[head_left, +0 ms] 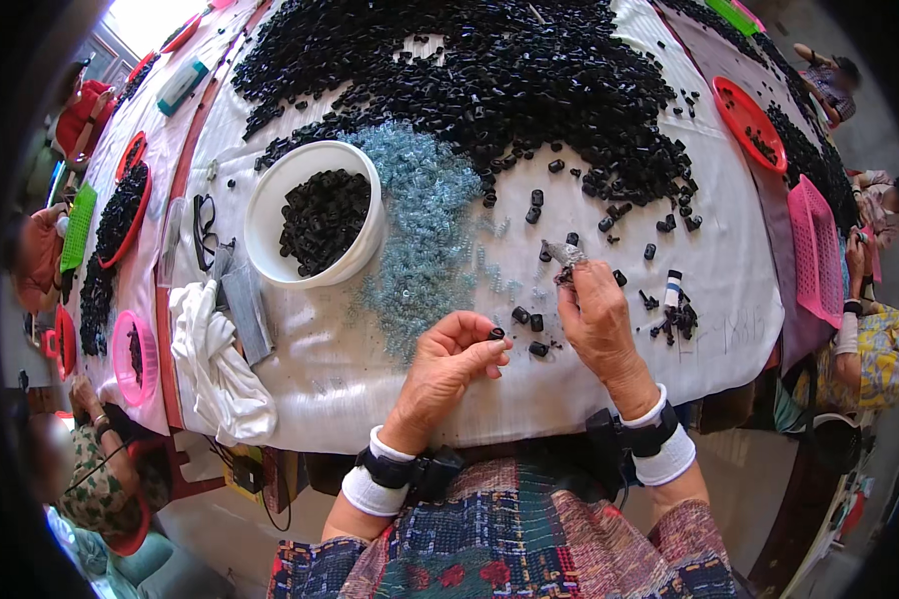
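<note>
The left hand [449, 354] pinches a small black plastic cap [496, 333] between thumb and fingertips (more caps lie just beside it), while the right hand [597, 317] grips metal pliers [565, 255] above, fingers closed round them.

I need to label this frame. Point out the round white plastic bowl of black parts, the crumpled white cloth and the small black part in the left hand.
White bowl [266, 205], head view, bare left rim.
White cloth [220, 364], head view, middle fold.
Small black part [496, 333], head view, its top, at the left hand's fingertips.

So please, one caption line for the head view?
Left hand pinches a small black part; right hand grips a metal tool beside the white bowl.
</note>
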Action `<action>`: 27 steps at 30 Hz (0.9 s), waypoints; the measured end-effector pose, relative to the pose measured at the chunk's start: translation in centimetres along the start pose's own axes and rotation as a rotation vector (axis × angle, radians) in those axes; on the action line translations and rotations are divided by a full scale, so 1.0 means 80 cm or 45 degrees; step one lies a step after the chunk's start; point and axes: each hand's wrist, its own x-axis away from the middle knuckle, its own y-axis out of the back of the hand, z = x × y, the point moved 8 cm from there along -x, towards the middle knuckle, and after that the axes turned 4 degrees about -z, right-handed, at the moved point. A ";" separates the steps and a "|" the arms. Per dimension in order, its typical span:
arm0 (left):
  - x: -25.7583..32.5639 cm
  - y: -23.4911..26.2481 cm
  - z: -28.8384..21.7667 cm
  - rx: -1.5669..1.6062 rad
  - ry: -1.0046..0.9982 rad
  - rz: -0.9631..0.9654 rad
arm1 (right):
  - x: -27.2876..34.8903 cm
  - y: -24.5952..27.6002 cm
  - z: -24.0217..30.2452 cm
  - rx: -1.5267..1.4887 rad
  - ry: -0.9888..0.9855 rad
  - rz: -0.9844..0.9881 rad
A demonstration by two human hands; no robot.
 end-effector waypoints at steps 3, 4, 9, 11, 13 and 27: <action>0.000 0.001 0.000 0.012 -0.006 -0.004 | -0.009 -0.006 0.002 0.033 0.046 0.017; 0.000 0.000 -0.001 0.009 -0.011 0.000 | -0.012 -0.007 0.003 0.070 0.086 0.015; 0.000 0.001 0.000 0.030 -0.015 -0.002 | -0.021 -0.028 0.010 0.151 0.235 0.174; 0.000 0.000 0.000 0.013 -0.031 0.017 | -0.019 -0.035 0.007 0.178 0.247 0.212; 0.001 0.000 -0.001 0.002 -0.034 0.009 | -0.015 -0.037 0.006 0.260 0.252 0.205; 0.002 -0.002 -0.002 -0.134 -0.067 -0.053 | -0.007 0.000 -0.010 -0.104 0.048 0.053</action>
